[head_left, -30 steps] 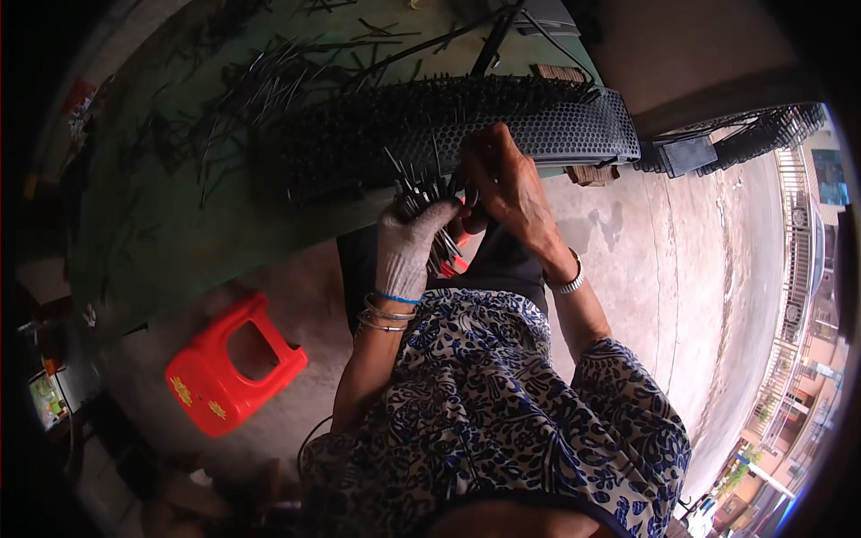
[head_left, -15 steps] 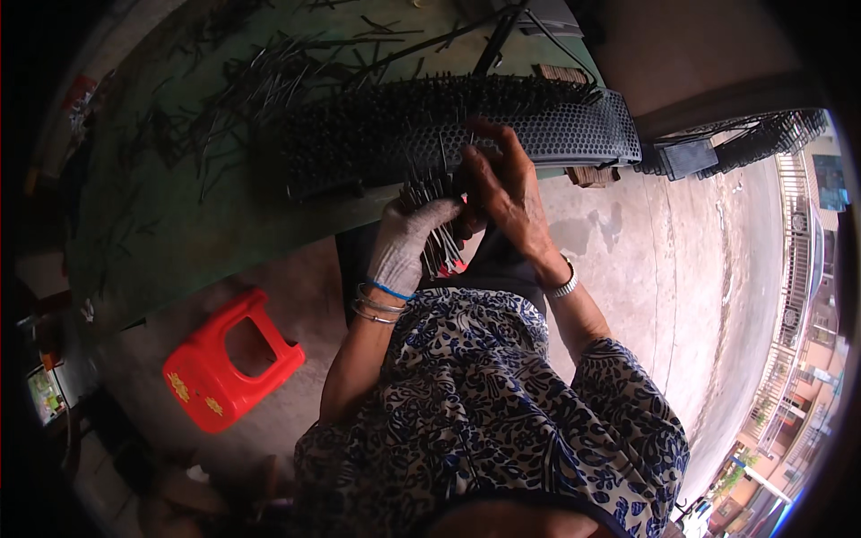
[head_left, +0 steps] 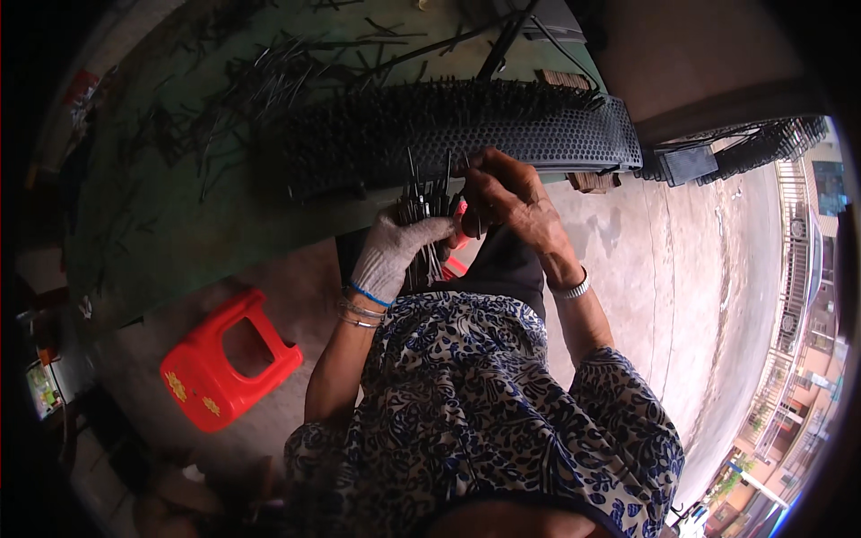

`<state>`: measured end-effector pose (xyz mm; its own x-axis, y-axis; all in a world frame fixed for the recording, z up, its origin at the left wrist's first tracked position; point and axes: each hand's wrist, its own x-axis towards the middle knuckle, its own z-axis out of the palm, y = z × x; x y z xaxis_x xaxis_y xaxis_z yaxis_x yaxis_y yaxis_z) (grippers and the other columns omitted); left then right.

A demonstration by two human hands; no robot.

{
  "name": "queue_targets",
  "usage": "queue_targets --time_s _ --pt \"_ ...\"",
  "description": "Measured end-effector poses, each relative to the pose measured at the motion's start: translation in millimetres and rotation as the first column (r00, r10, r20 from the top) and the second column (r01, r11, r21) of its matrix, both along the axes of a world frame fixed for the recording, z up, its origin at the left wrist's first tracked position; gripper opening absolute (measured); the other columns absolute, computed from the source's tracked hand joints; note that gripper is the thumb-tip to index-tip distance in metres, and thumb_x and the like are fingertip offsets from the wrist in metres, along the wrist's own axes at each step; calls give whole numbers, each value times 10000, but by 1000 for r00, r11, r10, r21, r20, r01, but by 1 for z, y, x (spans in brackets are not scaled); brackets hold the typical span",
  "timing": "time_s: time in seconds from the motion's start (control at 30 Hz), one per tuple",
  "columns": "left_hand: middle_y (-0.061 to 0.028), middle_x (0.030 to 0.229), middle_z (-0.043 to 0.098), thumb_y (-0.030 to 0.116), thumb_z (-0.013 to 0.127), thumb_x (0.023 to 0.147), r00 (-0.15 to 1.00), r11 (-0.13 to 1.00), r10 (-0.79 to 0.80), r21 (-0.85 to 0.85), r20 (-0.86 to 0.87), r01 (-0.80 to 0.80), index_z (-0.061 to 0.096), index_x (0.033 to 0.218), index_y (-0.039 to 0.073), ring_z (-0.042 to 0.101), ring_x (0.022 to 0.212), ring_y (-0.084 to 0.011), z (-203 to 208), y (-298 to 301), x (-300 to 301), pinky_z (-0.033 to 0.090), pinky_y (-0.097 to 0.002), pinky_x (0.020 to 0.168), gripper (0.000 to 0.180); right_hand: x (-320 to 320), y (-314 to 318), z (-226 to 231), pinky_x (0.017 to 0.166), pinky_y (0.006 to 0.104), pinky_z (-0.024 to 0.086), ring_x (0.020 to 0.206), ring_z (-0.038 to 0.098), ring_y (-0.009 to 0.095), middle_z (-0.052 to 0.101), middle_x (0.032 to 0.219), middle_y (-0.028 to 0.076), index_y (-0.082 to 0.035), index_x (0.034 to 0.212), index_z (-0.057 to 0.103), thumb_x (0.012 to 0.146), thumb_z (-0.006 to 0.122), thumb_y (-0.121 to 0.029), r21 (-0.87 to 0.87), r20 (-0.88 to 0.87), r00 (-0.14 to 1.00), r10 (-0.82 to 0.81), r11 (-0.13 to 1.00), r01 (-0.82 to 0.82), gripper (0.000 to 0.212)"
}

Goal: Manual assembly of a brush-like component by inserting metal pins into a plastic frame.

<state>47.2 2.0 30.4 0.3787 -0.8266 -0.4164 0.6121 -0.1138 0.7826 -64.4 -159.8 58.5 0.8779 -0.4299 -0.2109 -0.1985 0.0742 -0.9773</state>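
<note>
My left hand (head_left: 395, 247), in a white knitted glove, is closed round a bundle of thin dark strips (head_left: 423, 211) with pale lower ends. Beside it, my bare right hand (head_left: 516, 199) has its thumb and fingers pinched together near the tops of the strips. Whatever lies between those fingertips is too small and dark to make out. Just beyond both hands, a long curved black perforated panel (head_left: 574, 134) rests on the green table (head_left: 260, 229). Dark strips (head_left: 359, 125) stand densely in its holes along the left and far side; bare holes show at the near right.
Loose dark strips (head_left: 278, 76) lie scattered over the table's far left. A red plastic stool (head_left: 202, 386) stands on the floor at the left. Another bristled panel (head_left: 762, 148) is at the far right, past the table's edge. Brown slatted blocks (head_left: 592, 182) sit under the panel's right end.
My right hand has drawn back from the panel toward me, its fingers closing in. My left hand has shifted slightly left and nearer with the bundle.
</note>
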Motion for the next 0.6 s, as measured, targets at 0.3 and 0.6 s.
queue_targets --time_s 0.3,0.6 --pt "-96 743 655 148 740 772 993 995 -60 -76 100 67 649 924 -38 632 617 -170 -8 11 14 525 -283 548 258 8 -8 6 451 175 311 525 458 37 539 680 -15 43 1042 598 930 561 -103 458 79 988 129 876 -151 187" --pt "-66 721 647 128 742 769 931 985 -39 -146 363 98 659 901 -19 620 634 -138 -9 32 18 504 -255 577 215 -2 -33 -1 379 180 314 442 418 54 582 746 91 148 1055 540 897 548 -21 707 254 924 287 596 -380 232"
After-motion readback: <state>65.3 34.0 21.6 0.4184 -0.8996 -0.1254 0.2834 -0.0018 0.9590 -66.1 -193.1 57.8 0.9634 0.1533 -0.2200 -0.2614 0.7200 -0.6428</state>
